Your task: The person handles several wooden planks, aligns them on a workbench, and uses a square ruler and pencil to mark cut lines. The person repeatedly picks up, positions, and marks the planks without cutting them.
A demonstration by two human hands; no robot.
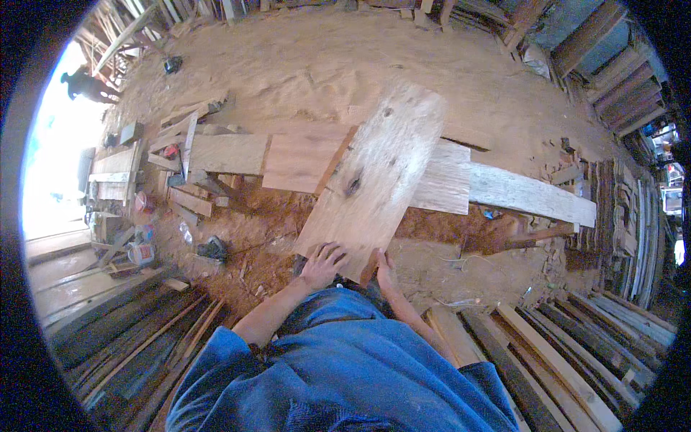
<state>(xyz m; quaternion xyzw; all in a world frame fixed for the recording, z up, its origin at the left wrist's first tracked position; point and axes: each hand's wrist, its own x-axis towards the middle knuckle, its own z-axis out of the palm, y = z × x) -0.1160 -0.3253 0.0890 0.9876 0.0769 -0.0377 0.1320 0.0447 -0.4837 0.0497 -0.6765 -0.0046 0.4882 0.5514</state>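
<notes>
A wide, pale wooden board (385, 158) with dark knots slants away from my body across a long low bench of planks. My left hand (325, 265) lies on the board's near left corner, its fingers spread over the top face; the thumb is hard to make out. At the near right edge, my right hand (386, 272) grips the board's side, with part of the fingers hidden beneath. Under the board, a reddish plank (301, 157) shows on the left and a whitish rough board (448, 180) on the right.
The bench's long grey plank (533, 193) runs right toward stacked timber (601, 209). Wood offcuts (191, 201) and a dark object (212, 248) lie at left. Long timbers (554, 360) flank me on both sides. A person (90, 85) is far left by the bright opening.
</notes>
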